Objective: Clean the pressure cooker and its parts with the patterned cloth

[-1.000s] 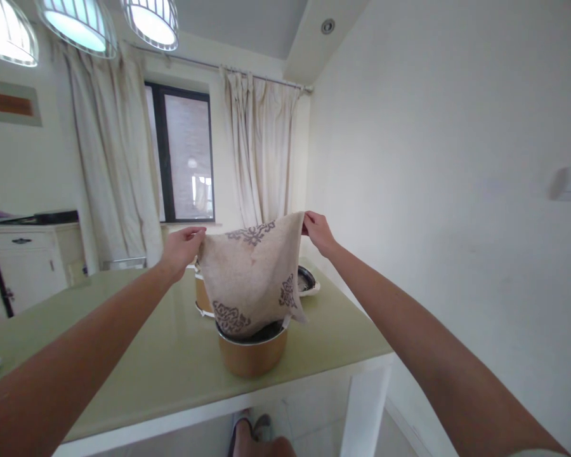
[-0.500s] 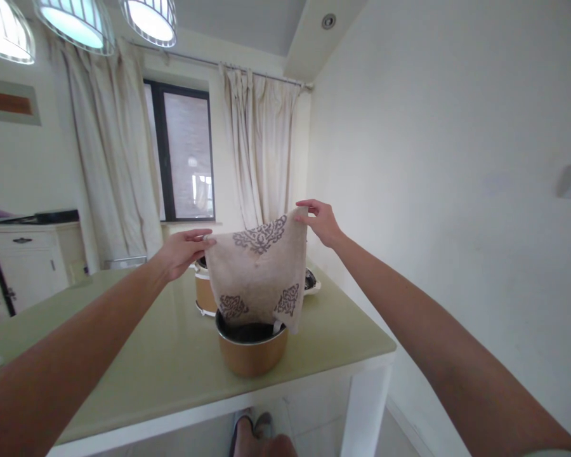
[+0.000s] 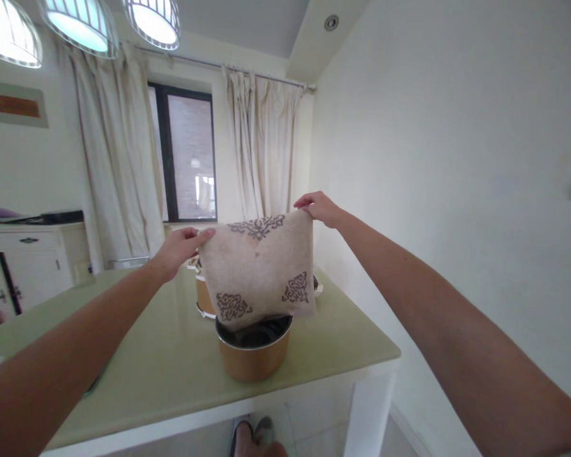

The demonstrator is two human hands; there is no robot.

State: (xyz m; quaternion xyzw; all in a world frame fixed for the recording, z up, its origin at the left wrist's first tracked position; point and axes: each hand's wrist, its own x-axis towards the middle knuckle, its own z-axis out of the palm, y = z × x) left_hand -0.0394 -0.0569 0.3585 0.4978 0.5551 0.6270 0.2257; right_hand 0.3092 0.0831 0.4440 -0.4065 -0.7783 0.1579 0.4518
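A beige cloth [image 3: 257, 273] with dark ornamental patterns hangs spread out between my two hands. My left hand [image 3: 181, 249] pinches its upper left corner between thumb and fingers. At the upper right corner, my right hand [image 3: 320, 208] grips it the same way, slightly higher. The cloth's lower edge hangs at the back rim of a gold-brown pot [image 3: 253, 358] with a dark inside, which stands near the table's front edge. Whether the cloth touches the rim I cannot tell. Behind the cloth, a gold-brown and white appliance [image 3: 204, 295] is mostly hidden.
The pale green table [image 3: 171, 343] has white legs and a corner at the right. Part of a light-coloured object [image 3: 318, 287] shows behind the cloth's right edge. A white cabinet [image 3: 33, 254] stands at the far left, and a white wall [image 3: 447, 158] rises on the right.
My hands have drawn the cloth wider and flatter. Its lower right corner has swung up and right, so more of the pot's opening shows.
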